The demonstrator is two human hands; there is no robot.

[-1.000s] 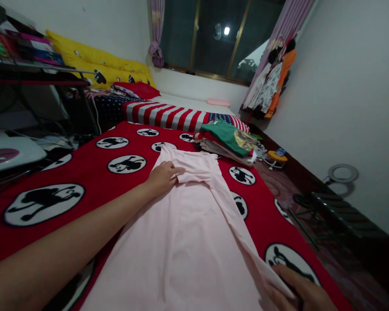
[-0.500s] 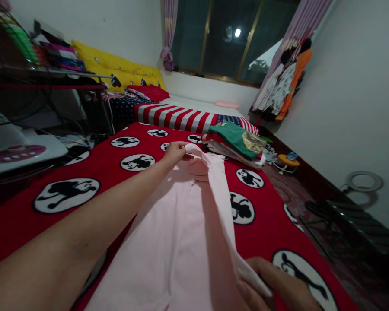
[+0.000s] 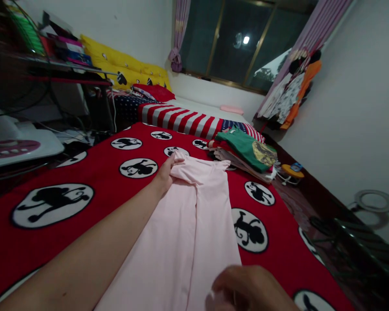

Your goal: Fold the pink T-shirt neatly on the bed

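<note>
A pale pink shirt (image 3: 178, 229) lies lengthwise on the red blanket, its sides folded inward so that an edge runs down the middle. At its far left corner, my left hand (image 3: 167, 172) has its fingers closed on the cloth. My right hand (image 3: 253, 287) is over the near right part of the shirt, at the bottom of the view. Its fingers are curled and smeared by motion, and whether they grip cloth is hidden.
The red blanket (image 3: 100, 172) has white ovals with black monkey figures. Beyond the shirt on the right stands a stack of folded clothes (image 3: 243, 147), a green one on top. A cluttered desk (image 3: 74, 67) is at left; a yellow stool (image 3: 291, 170) is on the floor at right.
The shirt's right side, held raised by my right hand before, now lies folded over flat. My left hand has shifted slightly left and nearer; my right hand has moved left over the cloth.
</note>
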